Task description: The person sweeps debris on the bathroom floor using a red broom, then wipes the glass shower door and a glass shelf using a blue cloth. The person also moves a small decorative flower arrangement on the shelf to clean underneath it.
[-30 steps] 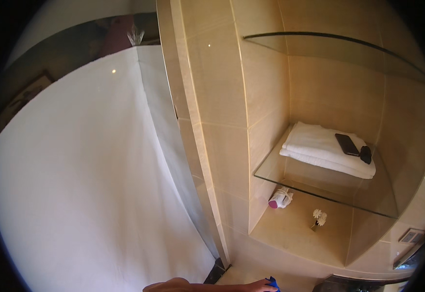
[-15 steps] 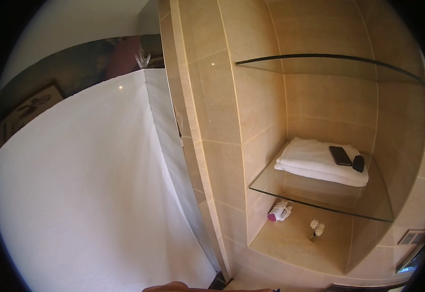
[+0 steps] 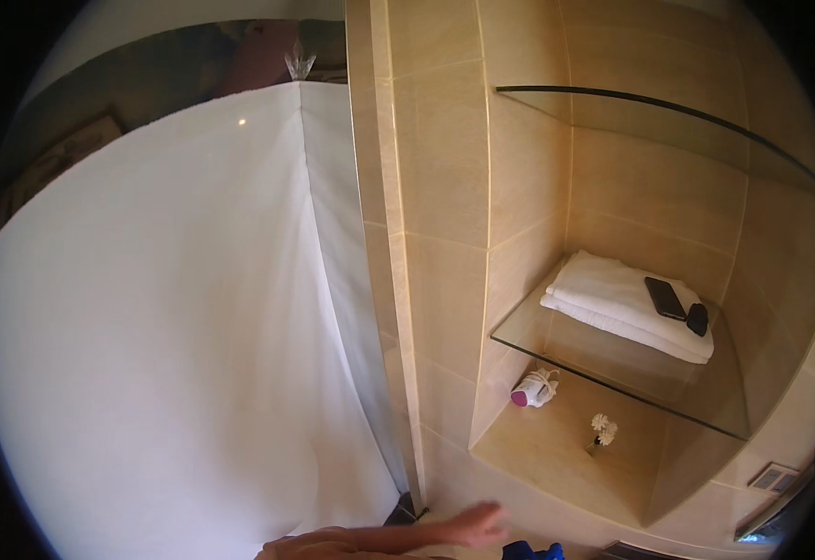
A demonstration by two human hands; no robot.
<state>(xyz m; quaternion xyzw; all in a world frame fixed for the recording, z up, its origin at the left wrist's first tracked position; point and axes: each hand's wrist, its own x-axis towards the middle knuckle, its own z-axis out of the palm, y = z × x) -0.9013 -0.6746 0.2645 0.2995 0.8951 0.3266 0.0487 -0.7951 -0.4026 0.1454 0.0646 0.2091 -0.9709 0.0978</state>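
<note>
My left hand [image 3: 477, 525] shows at the lower edge, its forearm reaching in from the left toward the middle. Motion smears its fingers, so I cannot make out any grip. Just right of it, a bright blue object [image 3: 533, 551] is cut off by the frame; its kind does not show. A large white sheet-like surface [image 3: 165, 308] fills the left side, with a fold running down near its right edge. My right hand is out of sight.
Tiled niche on the right: a glass shelf [image 3: 612, 385] carries a folded white towel [image 3: 603, 289], a black phone [image 3: 665, 298] and a small black object [image 3: 697, 319]. Beneath are a white hair dryer [image 3: 535, 387] with wrapped cord and white flowers [image 3: 603, 429]. Another glass shelf [image 3: 650, 112] spans above.
My left forearm and hand have come further into view, reaching right. More of the blue object shows. The view has shifted, moving the niche slightly right.
</note>
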